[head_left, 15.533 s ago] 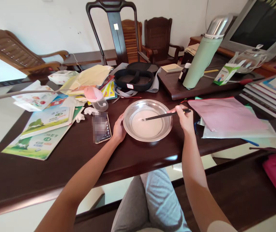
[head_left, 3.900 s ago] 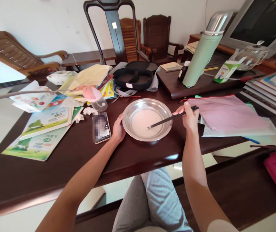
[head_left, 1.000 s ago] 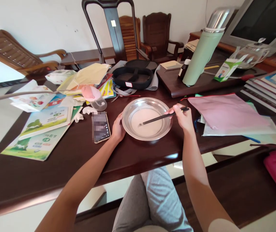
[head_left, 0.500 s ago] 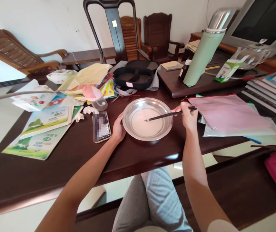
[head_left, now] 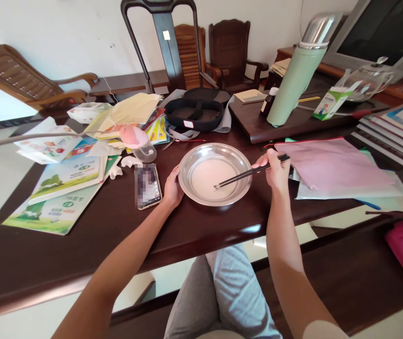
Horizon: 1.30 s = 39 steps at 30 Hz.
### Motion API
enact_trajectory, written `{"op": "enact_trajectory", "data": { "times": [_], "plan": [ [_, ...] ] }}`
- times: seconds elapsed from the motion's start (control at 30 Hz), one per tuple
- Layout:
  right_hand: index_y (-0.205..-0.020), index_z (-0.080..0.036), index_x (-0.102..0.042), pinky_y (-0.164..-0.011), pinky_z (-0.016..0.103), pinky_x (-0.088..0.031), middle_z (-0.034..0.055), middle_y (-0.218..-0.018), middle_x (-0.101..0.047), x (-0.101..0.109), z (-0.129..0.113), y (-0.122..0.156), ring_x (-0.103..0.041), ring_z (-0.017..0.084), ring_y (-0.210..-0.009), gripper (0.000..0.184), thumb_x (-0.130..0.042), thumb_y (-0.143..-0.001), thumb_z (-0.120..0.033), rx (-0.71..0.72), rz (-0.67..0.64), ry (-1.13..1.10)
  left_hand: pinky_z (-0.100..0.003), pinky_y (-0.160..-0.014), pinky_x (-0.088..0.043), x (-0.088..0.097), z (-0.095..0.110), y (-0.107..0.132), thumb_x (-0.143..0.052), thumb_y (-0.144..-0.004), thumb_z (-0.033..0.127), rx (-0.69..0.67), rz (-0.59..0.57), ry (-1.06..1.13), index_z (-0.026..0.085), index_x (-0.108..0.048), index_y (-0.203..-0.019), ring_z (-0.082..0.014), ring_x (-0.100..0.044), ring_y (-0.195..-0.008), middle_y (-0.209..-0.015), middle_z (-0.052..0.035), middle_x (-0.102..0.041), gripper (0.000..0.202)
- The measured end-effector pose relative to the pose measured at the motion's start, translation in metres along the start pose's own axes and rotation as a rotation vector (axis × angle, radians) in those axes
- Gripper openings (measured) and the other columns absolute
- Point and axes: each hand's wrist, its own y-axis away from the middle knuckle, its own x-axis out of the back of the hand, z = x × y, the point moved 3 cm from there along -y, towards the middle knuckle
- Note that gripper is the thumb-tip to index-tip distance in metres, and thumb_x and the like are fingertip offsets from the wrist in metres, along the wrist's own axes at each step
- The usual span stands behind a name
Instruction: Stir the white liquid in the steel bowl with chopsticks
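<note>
A round metal basin [head_left: 186, 176] stands on the dark wooden table with a pale, milky liquid [head_left: 208, 175] in its bottom. My left hand [head_left: 173, 187] grips the basin's left rim, its fingers partly hidden against the outer side. In my right hand [head_left: 275, 170], at the basin's right, is a pair of black chopsticks [head_left: 238, 176]. They slant down across the right rim, and their tips dip into the liquid near the middle. A phone [head_left: 147, 185] lies just left of my left hand.
Schoolbooks [head_left: 63, 188], crumpled tissue and a pink-lidded cup [head_left: 138, 141] lie to the left. Behind the basin sits a black case [head_left: 194, 113]. A pink zip pouch [head_left: 332, 162] is at the right, with a tall green thermos [head_left: 296, 75] beyond it.
The chopstick tips have moved slightly toward me and to the right within the liquid. My left hand and the basin have stayed in place.
</note>
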Motion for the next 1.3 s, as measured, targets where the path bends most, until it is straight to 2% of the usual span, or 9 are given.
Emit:
{"op": "enact_trajectory", "data": {
  "times": [0.13, 0.3, 0.47, 0.67, 0.87, 1.03, 1.1, 1.23, 1.3],
  "plan": [
    [-0.067, -0.027, -0.073, -0.057, 0.037, -0.064, 0.0030, -0.063, -0.079, -0.006, 0.001, 0.003, -0.075, 0.023, -0.056, 0.065, -0.087, -0.090, -0.087, -0.033, -0.141, 0.037, -0.055, -0.124, -0.061, -0.001, 0.001, 0.000, -0.086, -0.082, 0.050, -0.008, 0.006, 0.011, 0.023, -0.084, -0.109, -0.0429, -0.074, -0.146, -0.125, -0.0101, -0.090, 0.039],
    [-0.060, -0.029, -0.065, -0.053, 0.036, -0.062, 0.0012, -0.056, -0.073, 0.001, 0.000, 0.000, -0.076, 0.023, -0.055, 0.070, -0.085, -0.090, -0.089, 0.040, 0.028, -0.006, -0.053, -0.125, -0.060, -0.002, 0.002, 0.001, -0.088, -0.079, 0.051, -0.007, 0.004, 0.010, 0.024, -0.083, -0.104, -0.0415, -0.074, -0.146, -0.122, -0.0088, -0.091, 0.038],
    [-0.065, -0.028, -0.071, -0.054, 0.037, -0.064, 0.0016, -0.059, -0.077, -0.007, 0.001, 0.002, -0.075, 0.023, -0.054, 0.067, -0.087, -0.086, -0.090, -0.033, -0.137, 0.023, -0.052, -0.123, -0.061, -0.001, 0.001, 0.000, -0.087, -0.080, 0.048, -0.010, 0.024, 0.030, 0.024, -0.083, -0.102, -0.0402, -0.076, -0.142, -0.118, -0.0076, -0.091, 0.033],
    [-0.058, -0.028, -0.063, -0.047, 0.032, -0.057, -0.0003, -0.051, -0.069, 0.002, -0.003, 0.000, -0.069, 0.020, -0.048, 0.072, -0.086, -0.089, -0.089, 0.066, 0.089, -0.021, -0.052, -0.122, -0.061, 0.001, 0.000, -0.001, -0.085, -0.083, 0.046, 0.000, 0.018, 0.028, 0.023, -0.084, -0.105, -0.0394, -0.078, -0.138, -0.118, -0.0076, -0.091, 0.032],
    [-0.067, -0.027, -0.074, -0.054, 0.035, -0.064, 0.0019, -0.060, -0.077, -0.011, -0.002, 0.004, -0.076, 0.022, -0.054, 0.066, -0.087, -0.089, -0.088, -0.002, -0.149, 0.029, -0.053, -0.123, -0.062, 0.001, 0.001, -0.001, -0.086, -0.083, 0.046, -0.006, 0.008, 0.023, 0.023, -0.083, -0.105, -0.0403, -0.076, -0.143, -0.121, -0.0086, -0.091, 0.032],
    [-0.063, -0.028, -0.065, -0.048, 0.033, -0.058, 0.0002, -0.056, -0.072, 0.000, -0.003, 0.002, -0.070, 0.019, -0.050, 0.070, -0.083, -0.093, -0.088, 0.089, 0.042, -0.003, -0.051, -0.120, -0.063, 0.000, 0.001, -0.001, -0.085, -0.083, 0.046, -0.009, 0.012, 0.017, 0.024, -0.084, -0.104, -0.0389, -0.079, -0.138, -0.119, -0.0069, -0.091, 0.031],
    [-0.061, -0.028, -0.063, -0.046, 0.032, -0.055, -0.0003, -0.054, -0.069, 0.000, -0.003, 0.002, -0.067, 0.019, -0.047, 0.071, -0.084, -0.092, -0.088, 0.078, 0.011, -0.044, -0.052, -0.121, -0.063, 0.000, 0.001, -0.001, -0.086, -0.083, 0.047, -0.013, 0.006, 0.015, 0.023, -0.084, -0.104, -0.0394, -0.078, -0.139, -0.120, -0.0077, -0.091, 0.032],
    [-0.066, -0.027, -0.072, -0.051, 0.034, -0.062, 0.0012, -0.059, -0.075, -0.011, -0.003, 0.005, -0.072, 0.020, -0.050, 0.067, -0.086, -0.090, -0.088, -0.006, -0.169, -0.018, -0.053, -0.122, -0.062, 0.000, 0.001, 0.000, -0.084, -0.084, 0.047, -0.013, 0.003, 0.016, 0.024, -0.084, -0.104, -0.0399, -0.076, -0.142, -0.119, -0.0082, -0.091, 0.031],
    [-0.068, -0.027, -0.074, -0.053, 0.034, -0.063, 0.0014, -0.061, -0.078, -0.011, -0.004, 0.005, -0.073, 0.020, -0.053, 0.065, -0.087, -0.090, -0.087, 0.012, -0.139, 0.005, -0.053, -0.122, -0.062, -0.001, 0.001, 0.000, -0.084, -0.084, 0.048, -0.012, 0.008, 0.018, 0.024, -0.084, -0.104, -0.0397, -0.077, -0.142, -0.118, -0.0078, -0.091, 0.031]
  ]
}}
